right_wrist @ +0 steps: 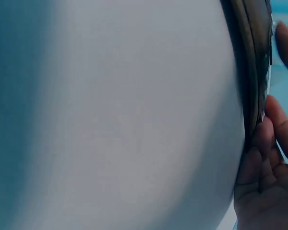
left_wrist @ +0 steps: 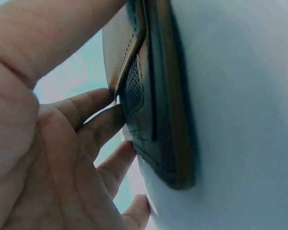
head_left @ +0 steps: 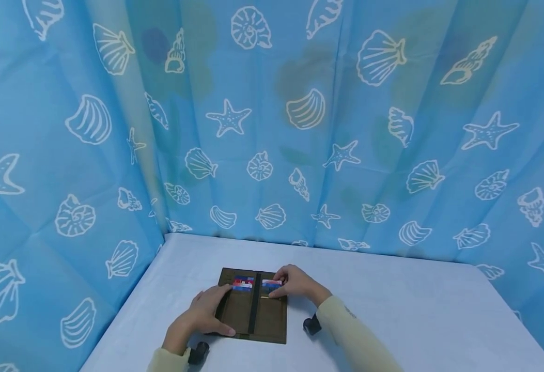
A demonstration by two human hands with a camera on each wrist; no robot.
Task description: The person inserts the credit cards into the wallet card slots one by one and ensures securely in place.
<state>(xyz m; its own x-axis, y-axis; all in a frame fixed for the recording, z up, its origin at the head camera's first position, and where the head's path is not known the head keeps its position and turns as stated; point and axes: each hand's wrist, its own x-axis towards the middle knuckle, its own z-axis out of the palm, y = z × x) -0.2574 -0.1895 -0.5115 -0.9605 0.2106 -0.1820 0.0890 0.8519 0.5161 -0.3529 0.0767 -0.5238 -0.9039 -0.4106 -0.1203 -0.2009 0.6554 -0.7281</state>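
An open brown wallet [head_left: 268, 323] lies flat on the white-covered table, with a dark strap [head_left: 255, 302] down its middle. Colourful cards [head_left: 243, 282] stick out of its left pocket. My left hand [head_left: 206, 310] rests along the wallet's left side with its thumb at the near edge. In the left wrist view, its extended fingers [left_wrist: 101, 127] touch the wallet's edge. At the right pocket, my right hand [head_left: 297, 283] holds a white, red and blue card [head_left: 270, 283] between bent forefinger and thumb. Its other fingers [right_wrist: 259, 158] are at the wallet's right edge in the right wrist view.
A white cloth covers the table [head_left: 416, 310], reaching well to the right of the wallet. Blue curtains [head_left: 262, 134] printed with shells and starfish hang behind and at the left. Each wrist carries a small black camera [head_left: 312, 325].
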